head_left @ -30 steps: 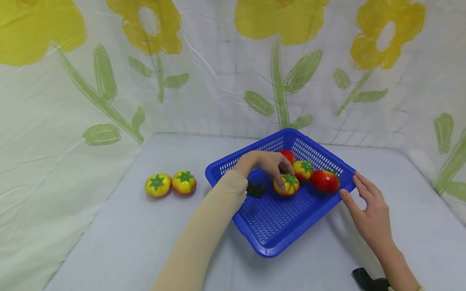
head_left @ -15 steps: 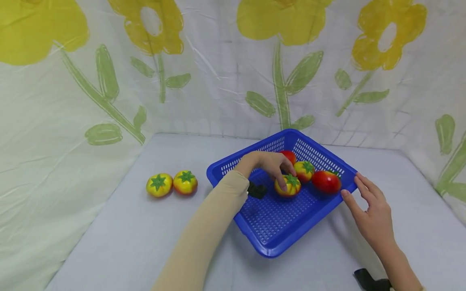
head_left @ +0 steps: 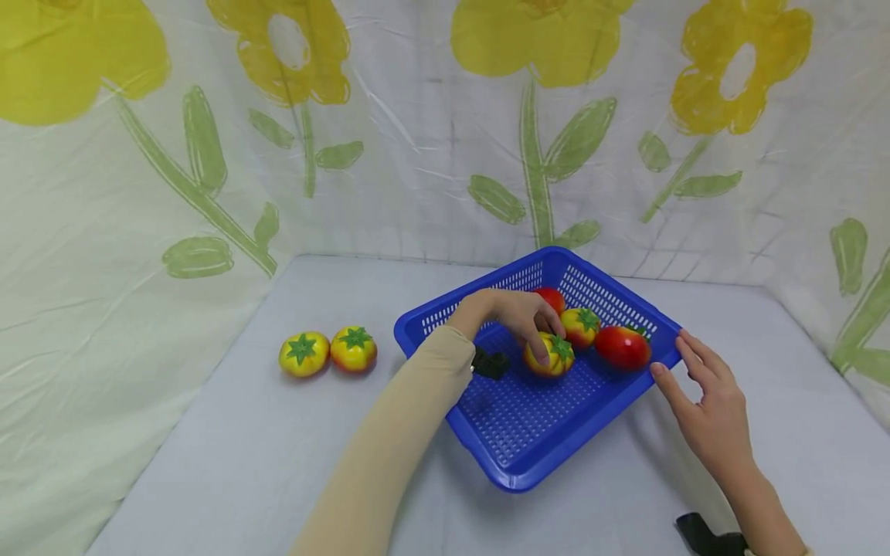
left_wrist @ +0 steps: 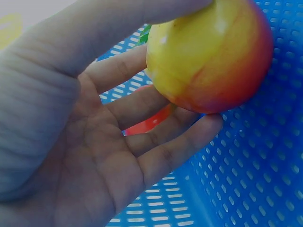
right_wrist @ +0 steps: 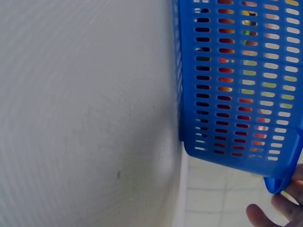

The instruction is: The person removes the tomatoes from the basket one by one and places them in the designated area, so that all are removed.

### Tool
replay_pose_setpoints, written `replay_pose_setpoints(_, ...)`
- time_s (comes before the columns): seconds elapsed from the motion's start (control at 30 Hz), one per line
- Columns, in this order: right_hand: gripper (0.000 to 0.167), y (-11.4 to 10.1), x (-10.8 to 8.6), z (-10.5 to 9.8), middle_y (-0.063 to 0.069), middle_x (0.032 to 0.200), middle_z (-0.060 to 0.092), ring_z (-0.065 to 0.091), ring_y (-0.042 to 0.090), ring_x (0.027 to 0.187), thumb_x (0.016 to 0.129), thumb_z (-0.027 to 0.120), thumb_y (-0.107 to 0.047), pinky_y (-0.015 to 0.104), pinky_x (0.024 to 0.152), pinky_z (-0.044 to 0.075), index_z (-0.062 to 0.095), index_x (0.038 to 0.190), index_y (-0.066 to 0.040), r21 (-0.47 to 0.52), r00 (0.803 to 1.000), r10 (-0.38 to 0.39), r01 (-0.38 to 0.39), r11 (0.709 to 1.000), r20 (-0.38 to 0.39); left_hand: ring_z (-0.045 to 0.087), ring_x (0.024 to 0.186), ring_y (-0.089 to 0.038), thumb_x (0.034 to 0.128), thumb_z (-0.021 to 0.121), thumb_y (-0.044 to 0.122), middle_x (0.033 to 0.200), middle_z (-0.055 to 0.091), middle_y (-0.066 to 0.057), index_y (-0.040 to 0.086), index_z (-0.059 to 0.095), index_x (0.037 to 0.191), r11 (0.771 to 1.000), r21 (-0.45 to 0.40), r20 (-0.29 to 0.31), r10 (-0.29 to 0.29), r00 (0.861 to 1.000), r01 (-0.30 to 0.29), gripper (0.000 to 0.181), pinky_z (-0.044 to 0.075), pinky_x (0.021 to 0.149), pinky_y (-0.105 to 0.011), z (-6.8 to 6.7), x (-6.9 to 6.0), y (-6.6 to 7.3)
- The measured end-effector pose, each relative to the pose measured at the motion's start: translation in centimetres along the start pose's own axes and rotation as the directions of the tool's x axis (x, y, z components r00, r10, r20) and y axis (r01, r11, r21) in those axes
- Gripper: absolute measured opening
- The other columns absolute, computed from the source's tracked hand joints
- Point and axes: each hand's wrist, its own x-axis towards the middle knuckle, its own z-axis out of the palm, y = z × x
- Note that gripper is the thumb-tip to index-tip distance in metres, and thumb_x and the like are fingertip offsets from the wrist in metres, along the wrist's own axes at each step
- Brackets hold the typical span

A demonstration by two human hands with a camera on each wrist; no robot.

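Note:
Over the blue basket [head_left: 528, 432], the left hand [head_left: 520, 313] holds a yellow-red fruit with a green leafy top [head_left: 549, 357] between thumb and fingers. In the left wrist view, the thumb lies on the near side of this fruit [left_wrist: 213, 61] and the fingers of the left hand [left_wrist: 99, 142] reach to its far side. At the basket's right corner, the right hand [head_left: 712, 409] touches the rim with thumb and fingertips. The right wrist view shows fingers of the right hand [right_wrist: 284, 208] by the rim of the basket [right_wrist: 236, 163].
Inside the basket, another yellow-red fruit [head_left: 580, 327], a red one [head_left: 623, 347] and a partly hidden red one [head_left: 551, 300] lie toward the back and right. Two yellow-red fruits [head_left: 304, 354] [head_left: 354, 349] sit side by side on the white table [head_left: 243, 463], left of the basket.
The held fruit has tilted slightly, its green top turning to the right. Both hands and the basket stay nearly in place.

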Motion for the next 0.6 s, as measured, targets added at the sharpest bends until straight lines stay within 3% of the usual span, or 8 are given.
replay_pose_setpoints(0.6, 0.058, -0.13, -0.04, 0.04, 0.009, 0.150, 0.043, 0.049, 0.042, 0.124, 0.095, 0.068, -0.024, -0.002, 0.082, 0.026, 0.048, 0.145, -0.003, 0.003, 1.000, -0.003, 0.003, 1.000, -0.003, 0.052, 0.113, -0.008, 0.0738, 0.089, 0.026, 0.121, 0.061, 0.008, 0.022, 0.068, 0.118, 0.997, 0.058, -0.045, 0.060, 0.997, -0.057, 0.049, 0.049, 0.087, -0.022, -0.07, 0.29, 0.04)
